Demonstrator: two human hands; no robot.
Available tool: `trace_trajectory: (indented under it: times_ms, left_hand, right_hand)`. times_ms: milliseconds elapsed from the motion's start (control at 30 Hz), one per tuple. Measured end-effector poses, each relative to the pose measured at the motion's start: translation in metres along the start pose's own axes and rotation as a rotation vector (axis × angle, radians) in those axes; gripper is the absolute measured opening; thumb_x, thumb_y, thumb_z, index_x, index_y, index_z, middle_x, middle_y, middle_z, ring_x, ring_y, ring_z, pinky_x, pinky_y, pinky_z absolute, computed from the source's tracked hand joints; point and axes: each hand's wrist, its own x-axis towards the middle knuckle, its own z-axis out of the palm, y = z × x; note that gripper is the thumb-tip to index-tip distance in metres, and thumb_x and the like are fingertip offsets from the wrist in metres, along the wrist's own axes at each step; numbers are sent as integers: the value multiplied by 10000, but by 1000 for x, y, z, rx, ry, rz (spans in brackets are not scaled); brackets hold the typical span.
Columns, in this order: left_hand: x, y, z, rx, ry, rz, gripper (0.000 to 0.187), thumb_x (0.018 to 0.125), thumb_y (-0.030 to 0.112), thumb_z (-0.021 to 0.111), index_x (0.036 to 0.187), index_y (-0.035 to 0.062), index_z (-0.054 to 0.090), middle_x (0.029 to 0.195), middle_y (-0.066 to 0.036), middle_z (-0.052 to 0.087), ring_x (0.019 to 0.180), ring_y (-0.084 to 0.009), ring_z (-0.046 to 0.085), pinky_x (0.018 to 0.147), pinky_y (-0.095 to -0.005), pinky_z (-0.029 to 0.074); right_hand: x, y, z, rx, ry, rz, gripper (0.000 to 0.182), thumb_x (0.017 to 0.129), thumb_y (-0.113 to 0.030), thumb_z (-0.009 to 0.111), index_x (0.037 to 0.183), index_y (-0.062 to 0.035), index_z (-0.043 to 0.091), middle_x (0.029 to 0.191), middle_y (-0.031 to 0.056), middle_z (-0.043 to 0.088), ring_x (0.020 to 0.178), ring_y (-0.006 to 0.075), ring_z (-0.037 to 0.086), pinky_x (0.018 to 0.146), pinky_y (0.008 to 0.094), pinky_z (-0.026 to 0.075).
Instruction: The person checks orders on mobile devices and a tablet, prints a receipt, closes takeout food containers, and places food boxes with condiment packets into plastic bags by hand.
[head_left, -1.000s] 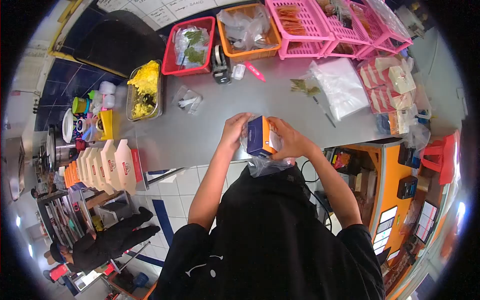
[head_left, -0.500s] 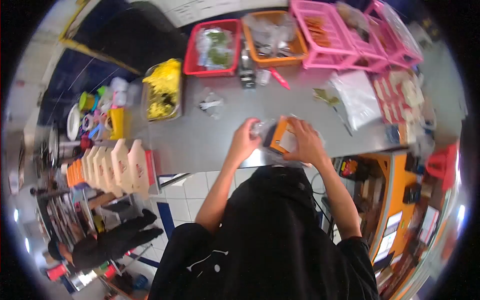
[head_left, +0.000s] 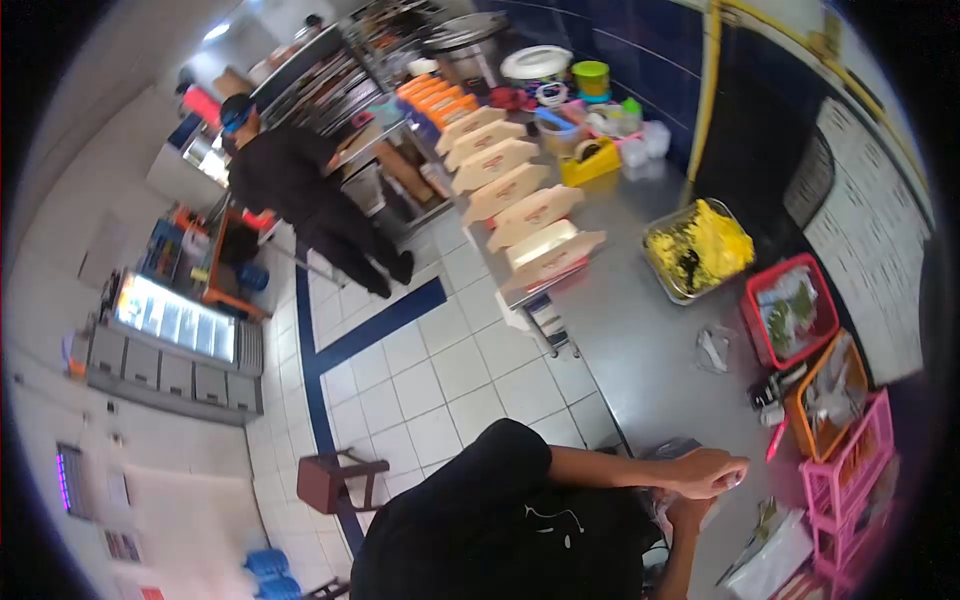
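My left hand (head_left: 708,472) is over the steel table with its fingers curled closed. A small pale spot shows at its fingertips, but what it holds, if anything, cannot be made out. Just below it, my right hand (head_left: 690,512) is partly covered by the left one, and its fingers are hidden. Clear plastic wrapping (head_left: 678,448) shows beside and behind my left wrist, with more of it by the right hand. The orange box seen earlier is not visible now.
Open cardboard food boxes (head_left: 515,190) line the table's far end. A tray of yellow shreds (head_left: 700,250), a red basket (head_left: 790,312), an orange basket (head_left: 828,395) and pink baskets (head_left: 850,480) stand along the wall. Another person (head_left: 290,180) stands further off. A brown stool (head_left: 340,482) is on the floor.
The view has swung left toward the room and the other person. My hands, earlier apart around an orange box in plastic, are now close together, left above right.
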Motion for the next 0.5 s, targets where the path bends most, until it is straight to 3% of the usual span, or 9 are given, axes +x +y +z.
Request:
trace_trajectory:
  times_ms: [100,167,200,333,500]
  left_hand:
    - [-25,0,-27,-4,13,-4,220,795,100,649,1000,102,568,868,-97,604,907,-300,585,728,-411,443]
    - [-40,-10,-13,546,363,187,289,745,94,657,1019,75,564,849,-106,578,905,-330,575,741,-451,438]
    - [-32,0,-1,568,393,221,252,748,144,650,975,57,584,869,-117,574,915,-360,573,753,-477,442]
    - [2,-11,95,477,253,349,187,731,218,641,829,58,644,838,-112,635,879,-317,612,806,-517,451]
    - [62,-149,202,724,155,228,195,735,271,618,722,103,716,772,-86,690,811,-279,660,831,-530,463]
  right_hand:
    - [12,9,0,-20,-9,-3,943,741,-460,776,1395,74,358,1436,295,393,1359,431,326,1117,501,267]
    - [20,19,3,-13,-8,13,918,751,-461,774,1372,79,368,1404,297,417,1327,430,359,1091,499,293]
    - [24,24,2,-13,-9,29,905,756,-461,772,1361,82,374,1388,298,429,1311,429,376,1079,497,306]
    - [31,63,-6,3,21,151,858,776,-462,768,1315,92,394,1325,302,476,1247,425,442,1028,492,359]
    - [31,161,-5,166,21,319,804,801,-463,762,1257,105,421,1245,308,535,1167,420,525,965,485,425]
